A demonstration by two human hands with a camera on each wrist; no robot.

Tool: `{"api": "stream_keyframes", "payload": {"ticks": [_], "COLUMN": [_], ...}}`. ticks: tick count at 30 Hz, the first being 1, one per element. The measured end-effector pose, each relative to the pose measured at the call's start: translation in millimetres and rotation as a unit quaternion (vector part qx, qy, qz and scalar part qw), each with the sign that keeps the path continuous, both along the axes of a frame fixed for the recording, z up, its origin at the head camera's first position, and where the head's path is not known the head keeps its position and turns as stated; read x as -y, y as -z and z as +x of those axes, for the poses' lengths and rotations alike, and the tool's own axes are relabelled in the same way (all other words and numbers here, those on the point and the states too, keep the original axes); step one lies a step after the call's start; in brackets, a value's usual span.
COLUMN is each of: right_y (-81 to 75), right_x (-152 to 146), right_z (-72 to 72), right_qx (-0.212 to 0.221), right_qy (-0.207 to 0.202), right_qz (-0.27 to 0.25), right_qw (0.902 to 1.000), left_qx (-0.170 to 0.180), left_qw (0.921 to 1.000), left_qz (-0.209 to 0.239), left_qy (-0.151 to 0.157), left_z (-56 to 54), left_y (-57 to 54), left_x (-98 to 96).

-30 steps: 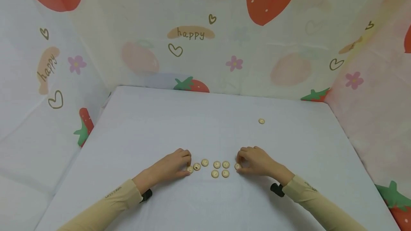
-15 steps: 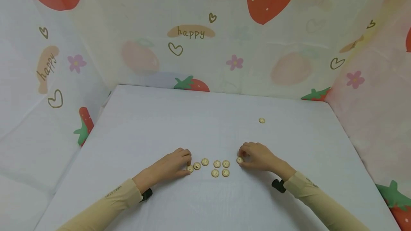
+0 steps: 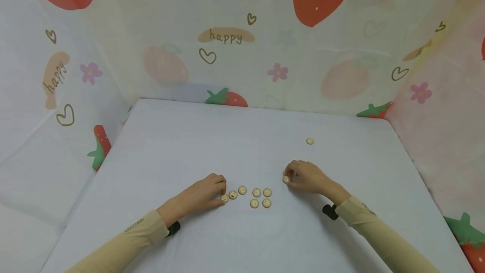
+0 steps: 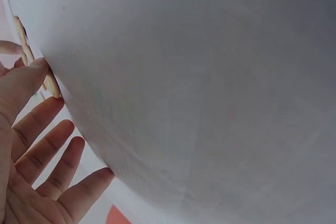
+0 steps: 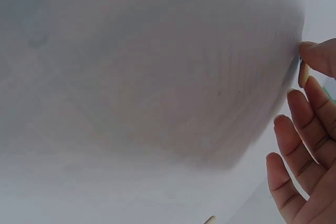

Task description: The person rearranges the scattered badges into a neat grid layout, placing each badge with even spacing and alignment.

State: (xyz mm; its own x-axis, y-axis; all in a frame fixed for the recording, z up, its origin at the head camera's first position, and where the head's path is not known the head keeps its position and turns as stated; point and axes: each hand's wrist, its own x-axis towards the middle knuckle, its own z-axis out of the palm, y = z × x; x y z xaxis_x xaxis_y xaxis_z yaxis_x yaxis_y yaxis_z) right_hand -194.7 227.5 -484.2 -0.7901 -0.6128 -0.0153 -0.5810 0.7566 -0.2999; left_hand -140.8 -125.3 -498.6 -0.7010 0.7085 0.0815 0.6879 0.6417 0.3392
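My left hand [image 3: 207, 191] pinches a small round wooden disc [image 3: 225, 198] between thumb and index finger, at the left end of a short slanting row. Beside it lie a disc with a dark mark [image 3: 233, 194] and another disc [image 3: 242, 190]. In the left wrist view a disc edge [image 4: 51, 85] shows at the fingertips; the other fingers are spread. My right hand [image 3: 307, 177] holds another wooden disc [image 3: 286, 179] by thumb and index finger, low over or on the cloth. In the right wrist view that disc [image 5: 303, 74] is seen edge-on.
Between the hands, several discs form a small two-by-two block [image 3: 257, 192]. One lone disc [image 3: 310, 141] lies farther back on the right. The table has a white cloth [image 3: 212, 138]; strawberry-printed curtains [image 3: 257, 83] stand behind and at both sides.
My right hand has slid its disc away from me and slightly right, farther from the block. The left hand and the other discs stay in place.
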Motion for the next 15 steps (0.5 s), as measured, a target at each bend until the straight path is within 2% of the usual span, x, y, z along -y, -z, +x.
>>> {"api": "stream_keyframes", "payload": {"ticks": [15], "right_y": [1.3], "right_x": [-9.4], "right_z": [-17.7], "right_qx": [-0.019], "right_qy": [0.008], "right_qz": [0.004], "right_qw": [0.9998], "left_qx": [0.005], "left_qw": [1.0000], "left_qz": [-0.004], "left_qy": [-0.005], "left_z": [-0.6], "left_y": [1.3], "left_x": [1.0]}}
